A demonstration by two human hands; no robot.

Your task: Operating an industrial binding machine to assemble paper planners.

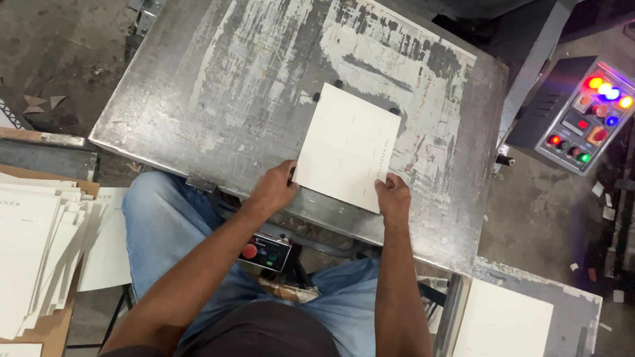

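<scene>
**Both hands on a cream sheet at the metal plate**

Now we see a cream printed sheet [349, 145] lying flat on a worn, scratched metal table [213, 84], turned a little off square to the table's edge. It sits toward the near side of the plate, its lower edge close to the front rim. Our left hand [273, 189] closes on the sheet's near left corner, fingers curled at the edge of the paper. Our right hand [393, 198] grips the near right corner, thumb and fingers pinched onto the paper. Both forearms reach up from the lap, over blue jeans.

Just under the front rim of the table, between the knees, we see a small switch box [265, 252] with a red button and a green one. To the left, a tall, uneven stack of similar cream sheets [12, 248] rests on brown cardboard, well apart from the hands. To the lower right, another pile of cream sheets [502, 340] lies on a smaller grey shelf beside the table. Up at the right, a slanted control panel [582, 117] shows lit lamps in red, yellow, blue and green. Scraps of paper lie scattered on the concrete floor around it.
</scene>
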